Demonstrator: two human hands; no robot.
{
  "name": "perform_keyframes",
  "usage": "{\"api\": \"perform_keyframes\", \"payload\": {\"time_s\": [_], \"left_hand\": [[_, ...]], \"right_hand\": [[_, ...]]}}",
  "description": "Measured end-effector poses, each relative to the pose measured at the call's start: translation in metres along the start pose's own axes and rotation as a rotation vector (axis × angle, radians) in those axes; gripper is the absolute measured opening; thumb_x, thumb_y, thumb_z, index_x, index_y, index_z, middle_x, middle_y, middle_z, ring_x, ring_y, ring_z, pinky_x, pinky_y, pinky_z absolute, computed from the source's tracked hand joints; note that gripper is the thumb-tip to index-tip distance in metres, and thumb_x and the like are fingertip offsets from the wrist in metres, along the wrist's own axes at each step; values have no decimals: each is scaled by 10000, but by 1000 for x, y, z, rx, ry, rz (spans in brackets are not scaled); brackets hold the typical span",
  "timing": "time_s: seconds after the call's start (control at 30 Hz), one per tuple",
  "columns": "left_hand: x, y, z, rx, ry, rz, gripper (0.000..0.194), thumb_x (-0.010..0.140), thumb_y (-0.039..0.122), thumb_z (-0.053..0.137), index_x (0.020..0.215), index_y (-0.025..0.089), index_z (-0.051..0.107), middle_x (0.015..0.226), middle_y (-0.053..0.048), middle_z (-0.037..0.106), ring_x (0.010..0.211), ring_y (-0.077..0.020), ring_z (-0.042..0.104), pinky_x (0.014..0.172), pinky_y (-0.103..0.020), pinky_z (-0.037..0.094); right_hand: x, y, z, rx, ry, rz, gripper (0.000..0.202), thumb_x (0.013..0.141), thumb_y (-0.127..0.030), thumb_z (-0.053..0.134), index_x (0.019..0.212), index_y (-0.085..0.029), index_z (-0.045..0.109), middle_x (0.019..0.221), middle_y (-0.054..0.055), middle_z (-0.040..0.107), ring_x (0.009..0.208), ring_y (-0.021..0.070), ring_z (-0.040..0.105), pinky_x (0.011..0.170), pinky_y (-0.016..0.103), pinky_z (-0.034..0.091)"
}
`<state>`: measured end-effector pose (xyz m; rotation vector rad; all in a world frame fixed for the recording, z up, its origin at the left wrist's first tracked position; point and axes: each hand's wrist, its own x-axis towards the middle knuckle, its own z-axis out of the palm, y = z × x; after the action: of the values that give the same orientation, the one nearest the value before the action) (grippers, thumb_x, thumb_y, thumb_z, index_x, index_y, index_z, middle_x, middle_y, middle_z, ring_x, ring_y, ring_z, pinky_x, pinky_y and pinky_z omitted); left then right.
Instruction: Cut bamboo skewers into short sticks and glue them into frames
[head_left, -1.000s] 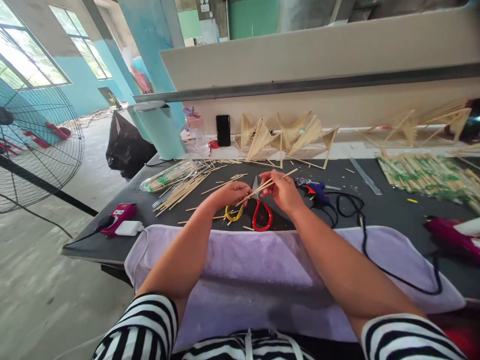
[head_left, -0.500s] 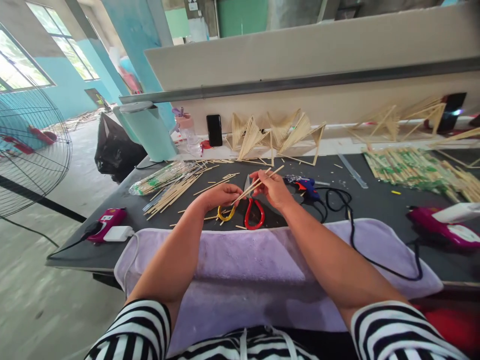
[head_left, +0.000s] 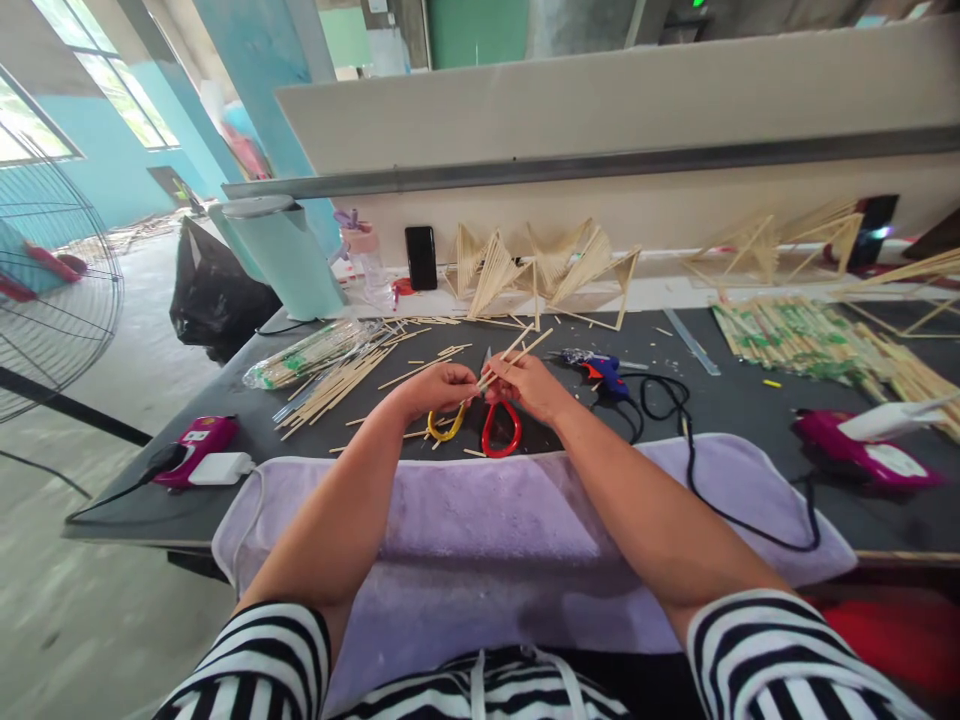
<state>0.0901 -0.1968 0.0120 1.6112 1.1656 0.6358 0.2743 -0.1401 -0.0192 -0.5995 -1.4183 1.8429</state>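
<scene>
Left hand (head_left: 444, 388): fingers closed, pinching the near ends of the thin wooden sticks (head_left: 534, 345). Right hand (head_left: 529, 385): fingers closed around the same sticks further up, far ends splayed apart. Sticks are up between both hands over the table (head_left: 720, 410); two-point grip presumably steadies ends and angle. Scissors (head_left: 501, 453) just below hands, blue glue gun (head_left: 611, 380) to the right, loose sticks (head_left: 337, 395) left, likely for easy reach.
</scene>
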Motion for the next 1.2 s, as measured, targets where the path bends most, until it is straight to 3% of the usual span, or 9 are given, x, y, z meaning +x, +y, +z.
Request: {"api": "perform_keyframes", "payload": {"time_s": [0.13,0.23,0.4,0.73,0.9,1.2], "left_hand": [[-2,1,-3,-87,10,39,279,830,374,542,880,109,611,585,31,528,434,-24,412,447,-159,308],[-3,0,-4,-125,-11,-13,264,813,337,562,924,104,614,697,-4,591,467,-29,461,459,-165,353],[-3,0,-4,-131,-106,-83,244,764,303,624,919,115,606,669,12,585,487,-38,484,473,-163,396],[1,-5,-3,-107,-29,-78,210,756,316,651,803,123,582,550,29,567,445,-52,503,443,-167,402],[0,-8,-5,-120,-33,-82,293,797,411,601,738,125,577,552,5,585,435,-61,519,450,-180,426],[-2,-10,-9,-123,-88,-105,244,794,358,610,855,121,611,635,-19,629,477,-66,551,465,-175,435]], "right_hand": [[0,-3,-5,29,17,-29,295,716,-425,715,787,-154,623,679,13,649,545,112,630,532,243,564],[0,-4,-9,31,40,-36,286,720,-419,714,792,-156,630,675,7,640,541,109,631,534,238,566],[1,-3,-9,-3,35,-29,266,730,-410,704,797,-163,630,687,12,650,554,111,633,543,240,565],[-2,-3,-4,-24,-32,32,276,718,-390,723,822,-155,621,705,29,667,586,121,643,576,252,574],[-1,-4,-6,-9,-30,1,267,732,-393,708,806,-152,622,711,25,667,582,110,637,568,236,568],[0,-3,-10,17,-11,-16,239,737,-373,702,802,-156,624,680,17,666,567,110,636,558,239,563]]}}
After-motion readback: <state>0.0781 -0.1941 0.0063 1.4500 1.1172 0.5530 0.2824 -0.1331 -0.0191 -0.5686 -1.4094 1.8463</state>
